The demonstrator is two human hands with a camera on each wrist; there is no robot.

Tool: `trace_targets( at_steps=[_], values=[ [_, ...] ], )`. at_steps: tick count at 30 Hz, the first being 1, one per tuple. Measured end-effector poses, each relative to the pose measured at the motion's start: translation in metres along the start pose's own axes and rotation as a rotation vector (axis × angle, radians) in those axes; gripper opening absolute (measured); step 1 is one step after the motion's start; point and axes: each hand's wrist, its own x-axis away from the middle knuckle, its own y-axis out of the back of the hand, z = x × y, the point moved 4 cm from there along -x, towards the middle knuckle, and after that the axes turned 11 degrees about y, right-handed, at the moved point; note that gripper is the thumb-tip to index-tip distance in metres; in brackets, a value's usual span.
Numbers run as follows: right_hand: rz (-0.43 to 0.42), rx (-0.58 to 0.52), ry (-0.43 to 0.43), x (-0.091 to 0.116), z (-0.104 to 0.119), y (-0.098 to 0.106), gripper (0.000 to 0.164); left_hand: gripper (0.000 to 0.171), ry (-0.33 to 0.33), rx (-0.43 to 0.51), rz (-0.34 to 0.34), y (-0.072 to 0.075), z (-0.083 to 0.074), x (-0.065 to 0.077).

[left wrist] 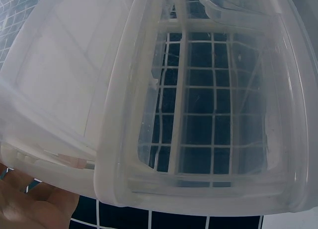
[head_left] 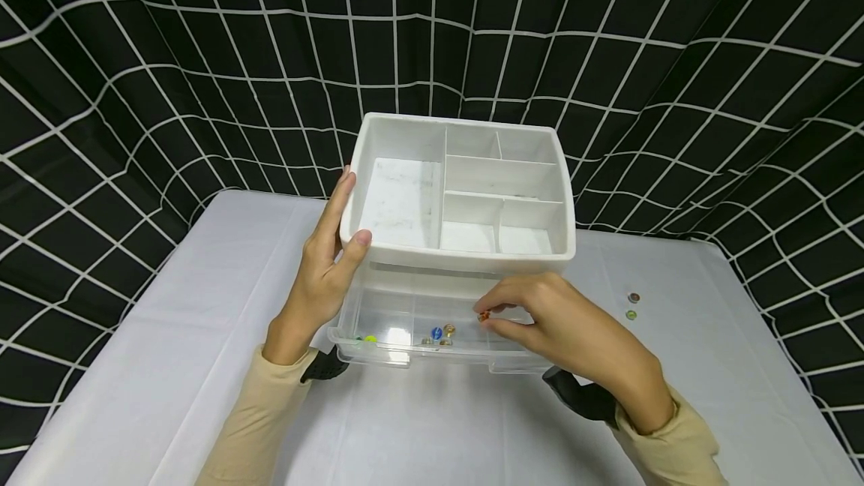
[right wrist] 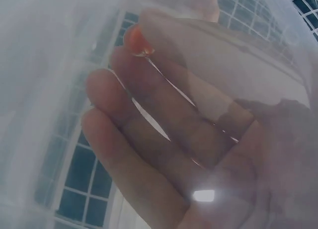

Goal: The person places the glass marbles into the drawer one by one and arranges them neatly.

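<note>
My left hand (head_left: 320, 268) grips the left edge of a white divided tray (head_left: 398, 250), thumb over the front rim and fingers along the outer side. The tray sits over the back of a clear plastic box (head_left: 439, 358). Above that box's right part, my right hand (head_left: 560, 321) pinches an orange-red glass marble (head_left: 483, 316) between thumb and fingertips; it shows blurred through plastic in the right wrist view. Inside the box lie a blue marble (head_left: 436, 333), an amber marble (head_left: 449, 329), a yellow-green marble (head_left: 370, 339) and others partly hidden by the front wall.
On the white-covered table (head_left: 675, 373), a brownish marble (head_left: 634, 297) and a green marble (head_left: 631, 315) lie to the right of the box. A black cloth with a white grid (head_left: 432, 43) hangs behind and along both sides.
</note>
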Motion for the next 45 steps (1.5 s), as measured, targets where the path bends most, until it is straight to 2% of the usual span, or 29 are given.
trace_targets(
  at_steps=[14,22,33,40,45],
  values=[
    [0.108,-0.052,-0.012,-0.007,0.001,-0.004,0.011,0.066,0.007,-0.003,0.000,0.001,0.000,0.000],
    [0.107,-0.037,-0.041,-0.006,0.001,-0.004,0.014,0.066,0.014,-0.008,0.003,0.001,0.000,0.000],
    [0.002,0.010,-0.003,-0.001,0.001,-0.001,0.016,0.067,0.011,0.002,0.014,0.000,0.001,0.000],
    [-0.065,0.040,-0.031,0.007,-0.001,0.003,0.017,0.067,0.011,0.004,0.016,0.000,0.001,-0.001],
    [-0.157,0.074,0.019,0.018,0.000,0.011,0.024,0.067,0.007,0.004,0.015,0.001,0.000,-0.001]
  ],
)
